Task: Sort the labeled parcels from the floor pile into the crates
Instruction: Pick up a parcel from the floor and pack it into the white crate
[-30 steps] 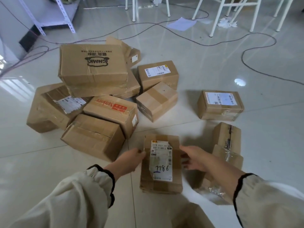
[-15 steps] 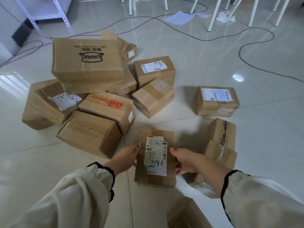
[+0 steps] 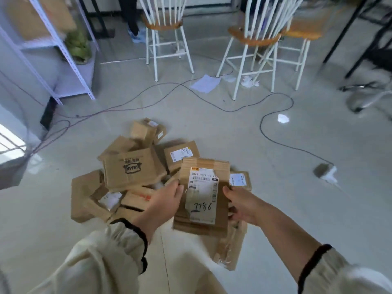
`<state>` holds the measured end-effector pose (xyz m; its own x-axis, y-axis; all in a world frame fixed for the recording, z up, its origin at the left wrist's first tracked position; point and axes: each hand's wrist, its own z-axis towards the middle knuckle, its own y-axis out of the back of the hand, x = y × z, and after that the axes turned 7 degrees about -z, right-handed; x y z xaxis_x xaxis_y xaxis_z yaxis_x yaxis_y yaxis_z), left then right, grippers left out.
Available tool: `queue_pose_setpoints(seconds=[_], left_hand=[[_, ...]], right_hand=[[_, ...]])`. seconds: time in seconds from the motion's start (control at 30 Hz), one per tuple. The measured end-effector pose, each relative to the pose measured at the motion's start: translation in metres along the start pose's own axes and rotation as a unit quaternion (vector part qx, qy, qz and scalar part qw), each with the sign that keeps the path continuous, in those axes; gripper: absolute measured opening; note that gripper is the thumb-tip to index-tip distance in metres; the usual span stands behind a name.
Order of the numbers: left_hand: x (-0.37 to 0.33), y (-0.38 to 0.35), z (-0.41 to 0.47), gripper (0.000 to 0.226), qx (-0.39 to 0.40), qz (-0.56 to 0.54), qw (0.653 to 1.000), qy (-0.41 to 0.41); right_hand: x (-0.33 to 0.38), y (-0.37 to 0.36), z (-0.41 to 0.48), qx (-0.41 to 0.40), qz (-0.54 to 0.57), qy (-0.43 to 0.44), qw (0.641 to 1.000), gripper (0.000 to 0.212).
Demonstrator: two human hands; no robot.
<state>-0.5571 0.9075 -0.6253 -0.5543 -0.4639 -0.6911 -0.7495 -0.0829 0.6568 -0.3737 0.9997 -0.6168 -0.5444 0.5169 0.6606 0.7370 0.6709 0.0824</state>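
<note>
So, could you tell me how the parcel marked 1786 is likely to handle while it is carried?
Probably stiff: the parcel shows flat faces between the left hand and right hand gripping its sides. Likely light for its size, since side grips alone hold it above the floor pile. Its label looks wrinkled and could peel if rubbed.

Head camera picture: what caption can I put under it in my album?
Left hand and right hand hold a labelled parcel by its sides, the floor pile of boxes just beyond.
</note>
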Motion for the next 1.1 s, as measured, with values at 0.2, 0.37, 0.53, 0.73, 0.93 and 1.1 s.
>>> queue_pose_setpoints(seconds=[0.2,0.37,0.53,0.73,0.93,1.1], left_hand=[[-0.212,0.140,-0.070,0.028,-0.015,0.003,0.998,-0.066],[-0.323,0.210,-0.128,0.018,-0.036,0.015,0.991,-0.130],[-0.365,0.237,-0.167,0.030,-0.041,0.039,0.987,-0.152],[-0.394,0.233,-0.199,0.037,-0.012,0.073,0.982,-0.175],[-0.440,0.210,-0.215,0.034,0.034,0.086,0.968,-0.235],[-0.497,0.187,-0.234,0.026,0.073,0.102,0.936,-0.330]], right_hand=[[0.155,0.066,-0.225,-0.059,-0.044,0.056,0.996,0.034],[0.223,0.090,-0.351,-0.108,-0.044,0.079,0.990,0.037],[0.236,0.087,-0.413,-0.124,-0.013,0.098,0.987,0.031],[0.221,0.096,-0.452,-0.135,0.028,0.080,0.987,0.038],[0.199,0.124,-0.504,-0.186,0.055,0.084,0.977,0.036],[0.173,0.147,-0.554,-0.269,0.098,0.096,0.953,0.031]])
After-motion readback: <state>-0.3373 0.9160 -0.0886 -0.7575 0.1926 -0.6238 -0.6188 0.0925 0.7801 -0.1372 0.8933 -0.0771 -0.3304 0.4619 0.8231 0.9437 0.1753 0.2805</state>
